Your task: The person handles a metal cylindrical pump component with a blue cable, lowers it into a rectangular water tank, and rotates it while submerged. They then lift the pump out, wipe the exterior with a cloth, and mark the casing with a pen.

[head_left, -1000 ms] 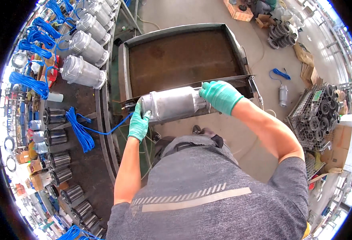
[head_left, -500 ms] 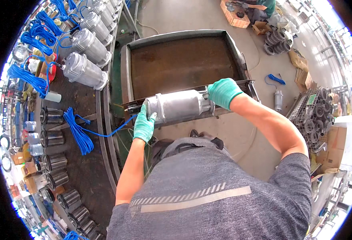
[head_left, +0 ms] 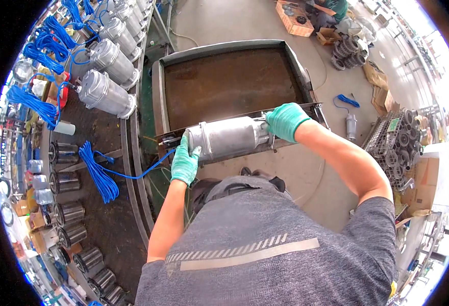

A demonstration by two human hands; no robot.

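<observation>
A grey metal submersible pump (head_left: 228,136) lies on its side along the near edge of a rectangular metal tank (head_left: 158,94) of brownish liquid. My left hand (head_left: 184,163), in a green glove, grips the pump's left end, fingers on its face and thumb along the near side. At the other end, my gloved right hand (head_left: 287,121) is closed beside the end flange and its small posts. What its curled fingers hold is hidden. From the pump's left end a blue cable (head_left: 145,176) runs to a coil (head_left: 98,173) on the bench.
On the dark bench (head_left: 104,224) at left stand several similar pumps (head_left: 108,94) with blue coils and a row of shiny cylinders (head_left: 70,210). A wire basket of round parts (head_left: 395,137) is at right. Another person (head_left: 332,11) works beside an orange box (head_left: 293,20) at the far right.
The view has shifted slightly. Both hands stay at the pump's two ends, and the right hand has turned a little at its end. The pump lies in the same place.
</observation>
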